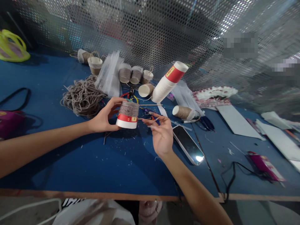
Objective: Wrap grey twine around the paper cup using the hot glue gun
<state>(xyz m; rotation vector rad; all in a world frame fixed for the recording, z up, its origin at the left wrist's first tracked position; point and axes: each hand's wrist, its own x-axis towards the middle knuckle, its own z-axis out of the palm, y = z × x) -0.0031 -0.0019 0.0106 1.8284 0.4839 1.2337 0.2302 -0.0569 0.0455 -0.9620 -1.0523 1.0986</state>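
We hold a paper cup (127, 118) over the near middle of the blue table (93, 168), clasped from its left side by our left hand (104, 116), the thumb spread from the fingers, thumb by the lower edge and fingers about the top. Grey cord (128, 108) winds round the upper part of the cup, leaving a red band and a white band bare below. Our right hand (162, 135) is just right of the cup, palm turned up and fingers partly bent, the fingertips close beside it; we cannot tell whether they pinch a strand. Farther left lies a tangled heap of cord (82, 97), next to white mesh strips (109, 75). Beyond our right hand, a stack of cups (164, 85) leans to the right, and to the hand's right we see a phone (187, 143) lying near a cord-wrapped cup (183, 112) on its side.
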